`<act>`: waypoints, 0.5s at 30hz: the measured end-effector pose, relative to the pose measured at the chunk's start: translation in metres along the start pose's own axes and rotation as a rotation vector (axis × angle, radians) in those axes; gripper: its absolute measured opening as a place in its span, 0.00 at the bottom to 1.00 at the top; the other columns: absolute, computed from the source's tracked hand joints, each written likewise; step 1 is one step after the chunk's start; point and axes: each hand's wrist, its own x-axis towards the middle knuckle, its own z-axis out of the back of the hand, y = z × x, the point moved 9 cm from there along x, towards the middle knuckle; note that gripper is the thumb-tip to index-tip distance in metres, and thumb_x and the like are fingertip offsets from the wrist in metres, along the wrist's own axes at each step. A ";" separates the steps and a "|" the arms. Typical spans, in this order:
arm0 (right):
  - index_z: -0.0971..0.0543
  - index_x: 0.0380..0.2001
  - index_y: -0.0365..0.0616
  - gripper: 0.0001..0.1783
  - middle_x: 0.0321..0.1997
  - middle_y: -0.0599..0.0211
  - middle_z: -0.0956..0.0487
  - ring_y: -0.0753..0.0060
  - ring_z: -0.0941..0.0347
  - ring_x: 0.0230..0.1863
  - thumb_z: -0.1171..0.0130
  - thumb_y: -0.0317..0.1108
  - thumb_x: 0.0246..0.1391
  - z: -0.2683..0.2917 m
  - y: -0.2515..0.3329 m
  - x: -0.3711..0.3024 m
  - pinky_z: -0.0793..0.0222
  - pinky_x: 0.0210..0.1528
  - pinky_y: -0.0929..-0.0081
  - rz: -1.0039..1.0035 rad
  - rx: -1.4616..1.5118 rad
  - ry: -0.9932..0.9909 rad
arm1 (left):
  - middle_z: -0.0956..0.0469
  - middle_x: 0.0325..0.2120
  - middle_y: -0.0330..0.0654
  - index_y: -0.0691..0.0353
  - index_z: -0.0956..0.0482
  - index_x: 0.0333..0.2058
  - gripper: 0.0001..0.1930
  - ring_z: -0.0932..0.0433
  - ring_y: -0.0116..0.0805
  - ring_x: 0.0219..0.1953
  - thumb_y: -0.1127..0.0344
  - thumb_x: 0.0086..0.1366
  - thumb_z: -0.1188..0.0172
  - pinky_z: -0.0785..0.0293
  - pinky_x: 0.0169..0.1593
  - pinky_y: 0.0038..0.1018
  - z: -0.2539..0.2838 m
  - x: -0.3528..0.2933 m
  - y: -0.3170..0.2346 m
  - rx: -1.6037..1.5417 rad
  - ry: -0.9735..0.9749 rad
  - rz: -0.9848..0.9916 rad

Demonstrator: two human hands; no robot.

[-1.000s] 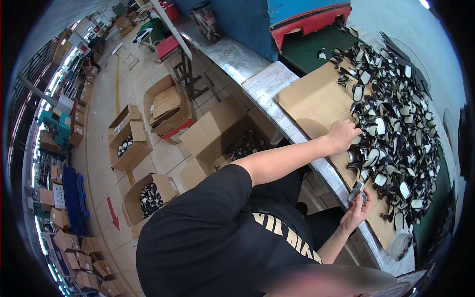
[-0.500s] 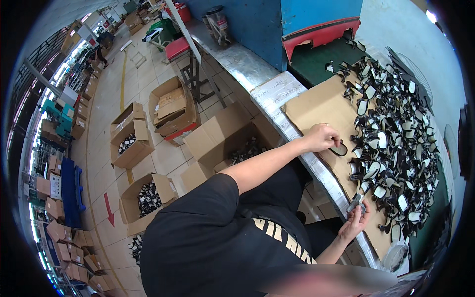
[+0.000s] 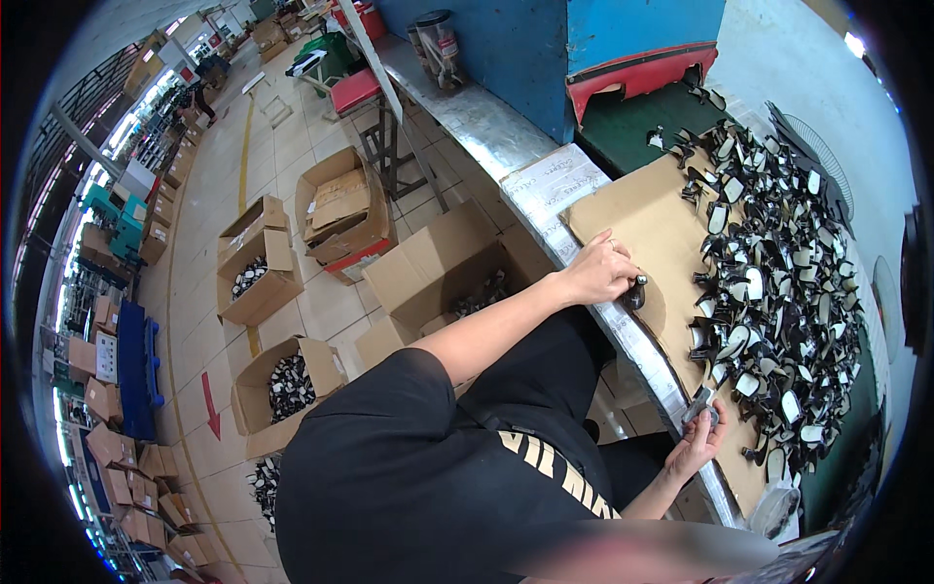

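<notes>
Partly hidden, one dark piece (image 3: 635,296) is pinched in the left hand (image 3: 598,272) and one metal object (image 3: 700,403) clasped in the right hand (image 3: 697,444); overlapping pieces in one heap (image 3: 778,302) cannot be counted.

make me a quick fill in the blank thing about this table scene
1. The left hand, at a small dark piece, appears ____ in the picture than the right hand, which holds a grey object.
2. Under part of the heap lies a brown sheet of ____.
3. The floor arrow is coloured ____.
Missing words: higher; cardboard; red
</notes>
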 end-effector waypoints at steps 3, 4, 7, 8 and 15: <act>0.26 0.53 0.41 0.16 0.36 0.71 0.21 0.87 0.33 0.28 0.41 0.30 0.63 0.001 0.000 -0.002 0.37 0.32 0.88 -0.006 0.007 -0.008 | 0.17 0.33 0.40 0.58 0.15 0.34 0.13 0.23 0.40 0.46 0.58 0.52 0.33 0.37 0.61 0.52 0.006 -0.003 -0.018 -0.055 0.019 0.085; 0.26 0.53 0.42 0.16 0.37 0.71 0.21 0.87 0.33 0.28 0.41 0.29 0.63 -0.001 0.002 -0.003 0.36 0.32 0.88 -0.003 0.013 0.001 | 0.18 0.32 0.41 0.58 0.15 0.34 0.14 0.23 0.40 0.46 0.58 0.51 0.32 0.36 0.61 0.49 0.006 -0.006 -0.018 -0.052 -0.047 0.102; 0.26 0.53 0.42 0.16 0.36 0.72 0.21 0.87 0.34 0.28 0.41 0.29 0.63 -0.002 0.001 -0.002 0.37 0.31 0.88 -0.005 0.017 -0.006 | 0.19 0.33 0.43 0.61 0.15 0.33 0.16 0.24 0.44 0.46 0.58 0.48 0.28 0.32 0.58 0.39 -0.014 -0.011 -0.006 -0.100 -0.085 0.203; 0.26 0.53 0.42 0.16 0.36 0.72 0.21 0.87 0.34 0.28 0.41 0.29 0.63 -0.001 0.001 -0.001 0.37 0.31 0.88 -0.002 0.017 -0.008 | 0.20 0.38 0.45 0.62 0.15 0.34 0.16 0.24 0.45 0.46 0.59 0.48 0.29 0.31 0.57 0.37 -0.010 -0.014 -0.006 -0.133 -0.195 0.236; 0.26 0.56 0.45 0.17 0.39 0.75 0.23 0.89 0.33 0.31 0.42 0.31 0.64 0.004 -0.005 -0.001 0.37 0.34 0.90 -0.029 0.021 0.073 | 0.24 0.47 0.47 0.57 0.14 0.39 0.14 0.24 0.43 0.45 0.68 0.51 0.32 0.27 0.53 0.35 -0.001 -0.015 -0.035 -0.599 -0.164 0.347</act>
